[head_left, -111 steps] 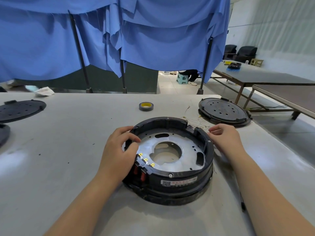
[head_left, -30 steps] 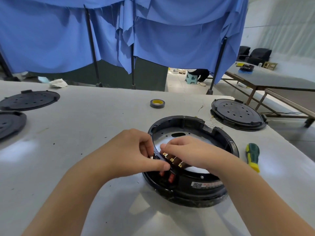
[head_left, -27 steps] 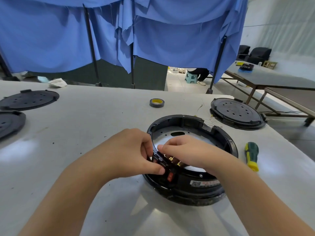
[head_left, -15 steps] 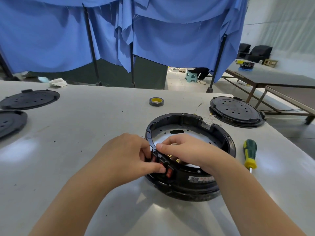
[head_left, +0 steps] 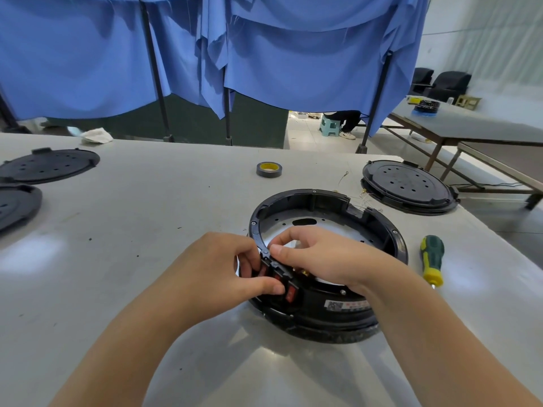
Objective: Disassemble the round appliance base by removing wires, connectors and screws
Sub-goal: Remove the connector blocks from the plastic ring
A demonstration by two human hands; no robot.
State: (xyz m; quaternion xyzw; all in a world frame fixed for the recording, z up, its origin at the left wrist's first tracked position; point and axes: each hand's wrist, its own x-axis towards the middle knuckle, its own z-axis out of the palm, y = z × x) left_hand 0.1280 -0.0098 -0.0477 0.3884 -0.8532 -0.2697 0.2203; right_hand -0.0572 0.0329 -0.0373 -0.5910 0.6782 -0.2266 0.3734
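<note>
The round black appliance base [head_left: 379,221] lies on the white table [head_left: 147,218], its silver metal plate [head_left: 338,224] showing inside the rim. At its near-left rim sits a black switch block with red rocker switches [head_left: 289,292] and brass terminals. My left hand [head_left: 226,274] grips this block from the outside, thumb along its lower edge. My right hand [head_left: 326,257] reaches over the rim from inside and pinches the top of the same block. Most of the block is hidden by my fingers.
A green and yellow screwdriver [head_left: 431,259] lies right of the base. Thin loose wires [head_left: 361,195] lie behind it, beside a black round cover [head_left: 408,186]. A roll of tape [head_left: 269,169] stands farther back. Two more black covers [head_left: 47,165] lie at far left.
Both hands came together on the switch block at the near-left rim; earlier they held the base's two sides. Over the last second they stay there with small finger shifts.
</note>
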